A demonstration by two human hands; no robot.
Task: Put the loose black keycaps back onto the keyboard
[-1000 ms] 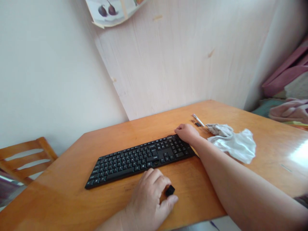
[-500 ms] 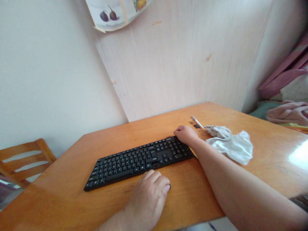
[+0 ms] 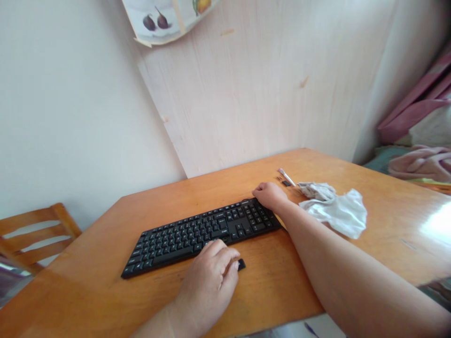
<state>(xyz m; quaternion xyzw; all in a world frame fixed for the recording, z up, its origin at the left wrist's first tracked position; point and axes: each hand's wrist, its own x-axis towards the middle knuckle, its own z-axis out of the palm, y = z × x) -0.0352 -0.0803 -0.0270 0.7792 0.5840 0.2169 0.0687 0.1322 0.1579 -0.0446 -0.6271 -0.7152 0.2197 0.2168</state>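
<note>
A black keyboard (image 3: 197,237) lies slanted on the wooden table. At its far right corner, my right hand (image 3: 269,195) is closed over the edge, its fingertips hidden behind the corner. In front of the keyboard's near edge, my left hand (image 3: 213,272) is bent, thumb and fingers drawn together at a small flat black piece (image 3: 241,264). Only the right end of that piece shows past the fingertips. Beyond my right hand are another small black piece (image 3: 286,183), a white pen-like stick (image 3: 287,177) and a few tiny screw-like bits (image 3: 279,178).
A crumpled white cloth (image 3: 347,213) and a greyish rag (image 3: 317,190) lie right of my right forearm. The table (image 3: 158,300) meets the wall at the back. A wooden chair (image 3: 38,230) stands at the left; folded fabrics (image 3: 419,164) are at the far right.
My left hand has shifted slightly left and up, and more of the small black piece shows at its fingertips. My right hand stays at the keyboard's corner.
</note>
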